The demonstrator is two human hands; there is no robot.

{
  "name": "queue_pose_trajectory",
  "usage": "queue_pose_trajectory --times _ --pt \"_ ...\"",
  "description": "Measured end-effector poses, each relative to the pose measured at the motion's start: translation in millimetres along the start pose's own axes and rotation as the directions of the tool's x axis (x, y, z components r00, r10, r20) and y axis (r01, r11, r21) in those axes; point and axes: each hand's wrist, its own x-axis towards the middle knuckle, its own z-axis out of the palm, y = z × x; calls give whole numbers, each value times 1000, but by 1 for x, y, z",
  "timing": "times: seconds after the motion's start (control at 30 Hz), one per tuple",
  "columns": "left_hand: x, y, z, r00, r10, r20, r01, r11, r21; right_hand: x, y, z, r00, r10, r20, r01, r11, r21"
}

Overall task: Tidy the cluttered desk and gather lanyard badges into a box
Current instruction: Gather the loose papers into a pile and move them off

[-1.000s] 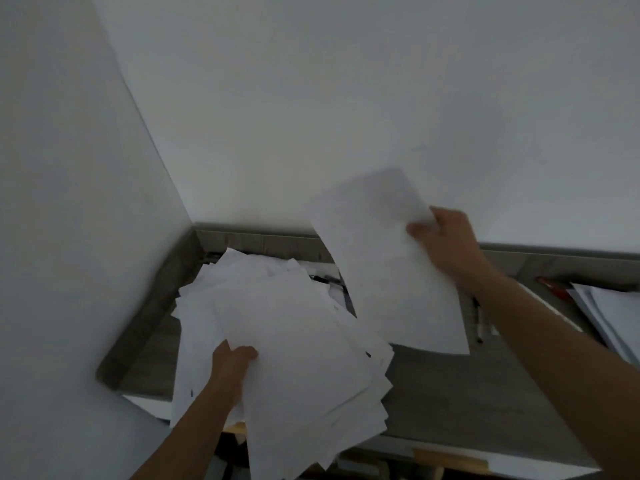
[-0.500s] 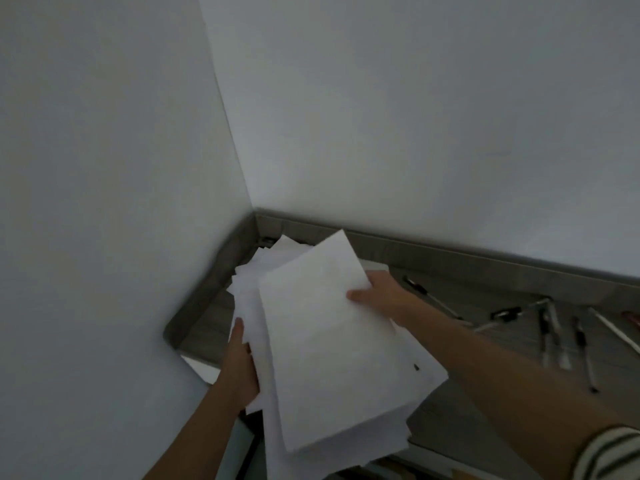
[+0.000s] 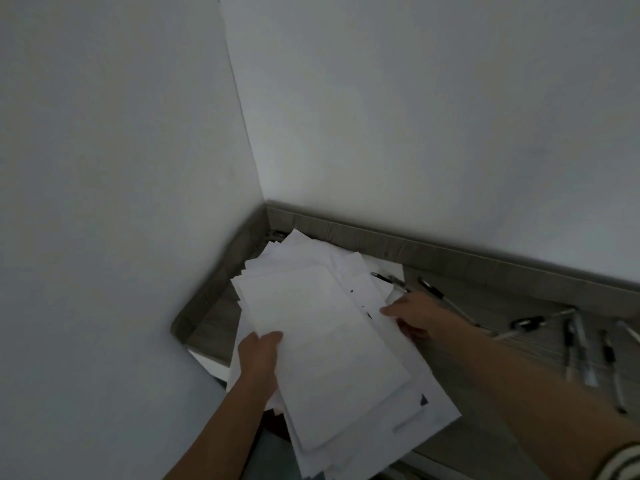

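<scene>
A loose stack of white paper sheets (image 3: 325, 337) lies over the left corner of the grey wooden desk (image 3: 485, 306) and juts past its front edge. My left hand (image 3: 259, 358) grips the stack's left edge, thumb on top. My right hand (image 3: 412, 317) holds the stack's right edge, thumb on the top sheet and fingers underneath. No lanyard badges and no box are in view.
Several pens (image 3: 585, 344) lie scattered on the desk to the right of the papers, one pen (image 3: 433, 292) just behind my right hand. White walls (image 3: 138, 168) close the corner at left and behind. A raised desk rim (image 3: 450, 258) runs along the back.
My right hand brought a single sheet down onto the stack and shifted to the stack's right edge. My left hand moved onto the left edge, thumb on top. The view swung left.
</scene>
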Motion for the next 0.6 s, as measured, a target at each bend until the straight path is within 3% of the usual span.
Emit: queue_pose_trajectory --times 0.13,0.27,0.4,0.5,0.6 --pt "-4 1 15 982 -103 156 98 994 41 -15 -1 8 990 -41 136 21 989 146" --pt "-10 -7 25 939 -125 321 95 990 106 -27 -3 10 971 -123 205 95 986 140" --pt "-8 -13 32 958 111 263 -161 971 177 -48 -19 -6 956 -261 133 239 958 161" --pt "-3 2 36 949 155 275 -182 981 74 -68 -41 -28 917 -370 152 334 917 218" --pt "-5 21 46 923 88 376 -77 996 -45 -81 -54 -47 892 -432 130 401 892 209"
